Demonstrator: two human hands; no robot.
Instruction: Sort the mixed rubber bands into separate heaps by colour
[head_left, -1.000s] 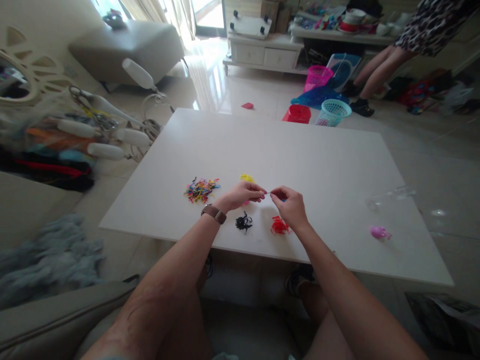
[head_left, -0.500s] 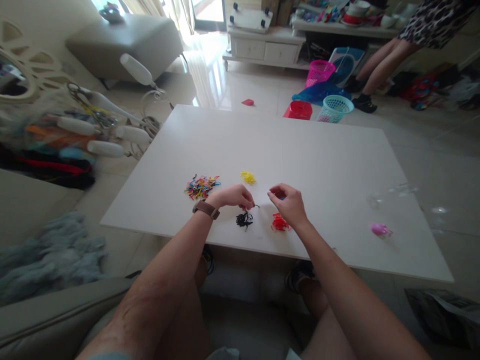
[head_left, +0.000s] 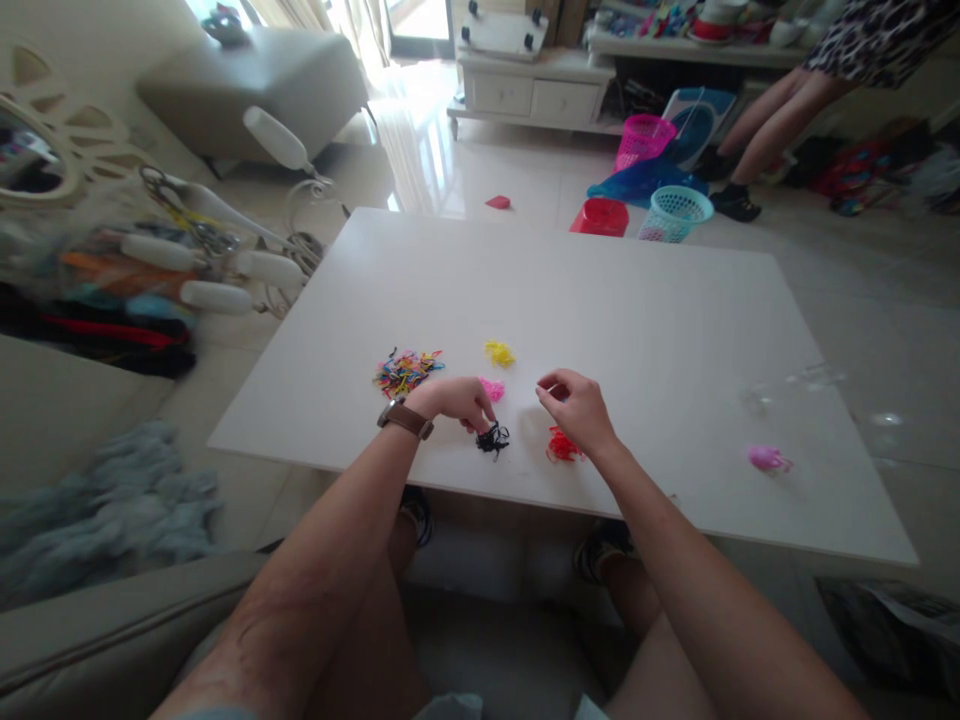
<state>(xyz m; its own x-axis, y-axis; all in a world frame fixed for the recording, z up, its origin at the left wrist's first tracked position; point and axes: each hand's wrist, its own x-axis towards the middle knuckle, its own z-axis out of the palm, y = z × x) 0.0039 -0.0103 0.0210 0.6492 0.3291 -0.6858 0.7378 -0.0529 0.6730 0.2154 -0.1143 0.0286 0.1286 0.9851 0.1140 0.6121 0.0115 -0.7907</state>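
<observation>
Small rubber bands lie on the white table in piles sorted by colour. My left hand (head_left: 466, 402), wearing a brown-strapped watch (head_left: 405, 416), reaches down at the edge of the black pile (head_left: 493, 439). Its fingers are bent together, and anything between them is hidden. My right hand (head_left: 577, 405) hovers just above the red pile (head_left: 562, 444), thumb and forefinger pinched; what they hold, if anything, is too small to see. A pink pile (head_left: 492, 390) sits beside my left fingers, with a yellow pile (head_left: 499, 353) beyond. Left of them is a mixed-colour heap (head_left: 407, 371).
A pink object (head_left: 766, 458) and a clear item (head_left: 799, 388) lie on the table's right side. Past the far edge stand a red stool or bin (head_left: 601, 215) and a turquoise basket (head_left: 677, 213). Another person's legs (head_left: 765, 135) are at the back right.
My left hand has moved down and slightly left to the black pile, with the dark band it pinched no longer distinguishable. The pink pile has come into view. My right hand has barely moved.
</observation>
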